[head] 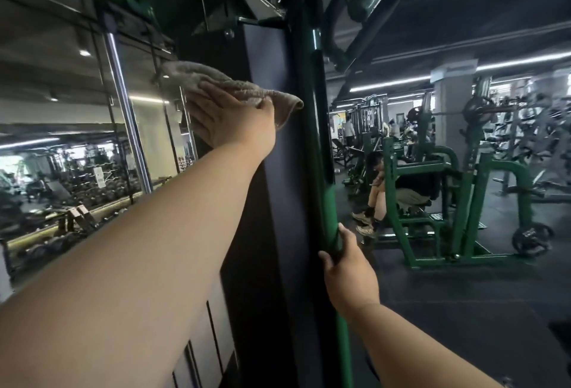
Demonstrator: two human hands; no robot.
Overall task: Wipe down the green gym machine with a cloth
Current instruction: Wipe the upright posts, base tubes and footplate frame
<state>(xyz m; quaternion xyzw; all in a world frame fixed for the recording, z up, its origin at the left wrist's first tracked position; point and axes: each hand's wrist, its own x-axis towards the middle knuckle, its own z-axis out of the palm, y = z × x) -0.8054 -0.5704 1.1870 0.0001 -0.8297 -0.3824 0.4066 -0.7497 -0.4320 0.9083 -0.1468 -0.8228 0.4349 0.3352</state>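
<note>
The green gym machine fills the middle of the view: a tall dark shroud panel (272,84) with a green upright post (321,152) along its right side. My left hand (228,118) presses a beige cloth (244,87) flat against the panel's upper left edge, fingers straight, with my arm stretched up. Lower down, my right hand (346,270) grips the green post, fingers curled round it.
A chrome guide rod (126,115) and a mirror wall (55,152) stand to the left. On the right, a person (389,189) sits in another green machine (448,208) on the dark rubber floor (463,301). More racks stand further back.
</note>
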